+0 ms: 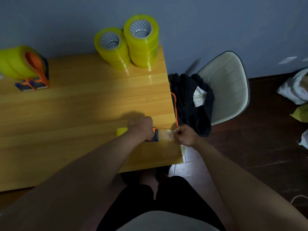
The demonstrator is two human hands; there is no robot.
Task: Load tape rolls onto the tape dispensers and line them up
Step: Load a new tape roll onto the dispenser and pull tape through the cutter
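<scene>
Yellow tape roll [121, 132] on the orange-and-blue plastic dispenser [154, 135], lower centre, pinned by the left hand [141, 125] gripping it so the right hand [184, 135] can pinch out the clear tape strip [165, 135], probably threading.

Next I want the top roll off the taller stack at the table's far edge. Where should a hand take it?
From above: the taller stack stands upright, its core open to the top. Grip the top roll's outer wall from the right, since the shorter stack crowds its left.
</scene>
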